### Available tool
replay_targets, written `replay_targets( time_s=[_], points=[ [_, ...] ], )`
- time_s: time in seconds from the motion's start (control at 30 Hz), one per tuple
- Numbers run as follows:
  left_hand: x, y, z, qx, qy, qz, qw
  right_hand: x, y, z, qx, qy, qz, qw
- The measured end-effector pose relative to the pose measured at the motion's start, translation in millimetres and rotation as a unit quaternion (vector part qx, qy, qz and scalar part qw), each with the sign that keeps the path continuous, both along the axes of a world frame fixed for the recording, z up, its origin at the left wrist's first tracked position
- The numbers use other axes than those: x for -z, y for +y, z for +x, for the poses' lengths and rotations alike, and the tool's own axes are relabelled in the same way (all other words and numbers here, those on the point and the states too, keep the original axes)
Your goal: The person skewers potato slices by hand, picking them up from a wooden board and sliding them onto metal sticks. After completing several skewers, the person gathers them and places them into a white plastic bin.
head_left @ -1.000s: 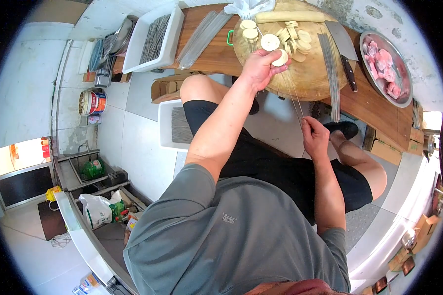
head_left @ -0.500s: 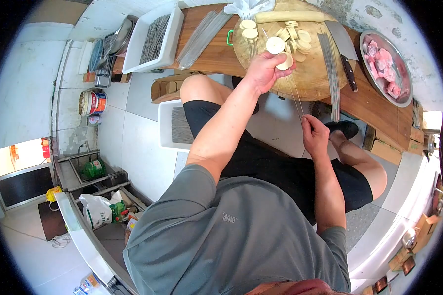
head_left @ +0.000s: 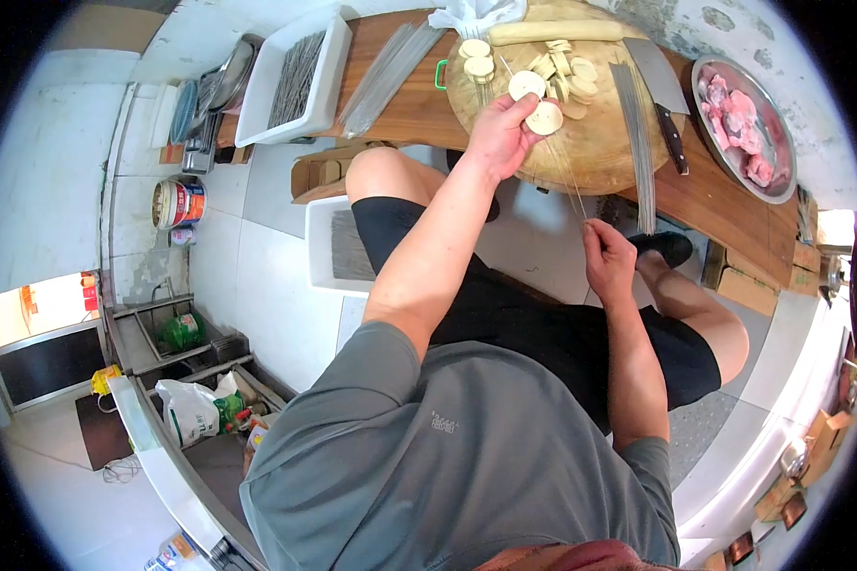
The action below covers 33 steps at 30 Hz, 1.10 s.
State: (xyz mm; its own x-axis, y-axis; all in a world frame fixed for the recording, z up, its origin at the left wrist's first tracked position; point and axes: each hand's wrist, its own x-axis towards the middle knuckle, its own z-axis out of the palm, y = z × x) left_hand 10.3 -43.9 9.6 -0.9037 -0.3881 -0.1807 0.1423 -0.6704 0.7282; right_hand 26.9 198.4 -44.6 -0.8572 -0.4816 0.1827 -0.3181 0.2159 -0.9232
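My left hand point(head_left: 501, 139) is closed on pale round slices at the near edge of the round wooden board point(head_left: 600, 152). One slice point(head_left: 545, 118) faces up at my fingers, and another slice point(head_left: 527, 86) sits just beyond my thumb. Thin skewers point(head_left: 571, 181) run from these slices down to my right hand point(head_left: 608, 257), which pinches their lower ends above the floor. To the left on the board lie skewered slices point(head_left: 479, 68). A pile of loose slices point(head_left: 567, 74) is to the right of my left hand.
A pale long roll point(head_left: 554, 32) lies at the board's back. Right of it are a bundle of skewers point(head_left: 634, 143), a cleaver point(head_left: 659, 81) and a metal bowl of raw meat point(head_left: 745, 128). Leftward stand more skewers point(head_left: 390, 76) and a white bin point(head_left: 338, 71).
My left hand has shifted slightly left, and the slice at its fingers has turned to show its flat face. My right hand keeps its pinch in nearly the same place.
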Motion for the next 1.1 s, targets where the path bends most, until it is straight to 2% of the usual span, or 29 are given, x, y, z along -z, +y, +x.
replay_targets(
  time_s=[0.33, 0.83, 0.93, 1.1],
  points=[
    [0, 4, -2, -0.019, -0.012, -0.033, 0.999, 0, 1, 1, -0.002, 0.009, 0.008, 1.000],
    [2, 10, 4, 0.019, -0.008, -0.030, 0.999, -3, -3, 3, -0.007, 0.028, 0.002, 1.000],
    [4, 7, 1, 0.006, 0.005, 0.016, 1.000, 0, -3, 1, 0.004, 0.032, -0.006, 0.999],
    [-1, 8, -5, -0.017, 0.024, -0.006, 1.000, 2, -3, 0, 0.003, 0.030, -0.002, 1.000]
  ],
)
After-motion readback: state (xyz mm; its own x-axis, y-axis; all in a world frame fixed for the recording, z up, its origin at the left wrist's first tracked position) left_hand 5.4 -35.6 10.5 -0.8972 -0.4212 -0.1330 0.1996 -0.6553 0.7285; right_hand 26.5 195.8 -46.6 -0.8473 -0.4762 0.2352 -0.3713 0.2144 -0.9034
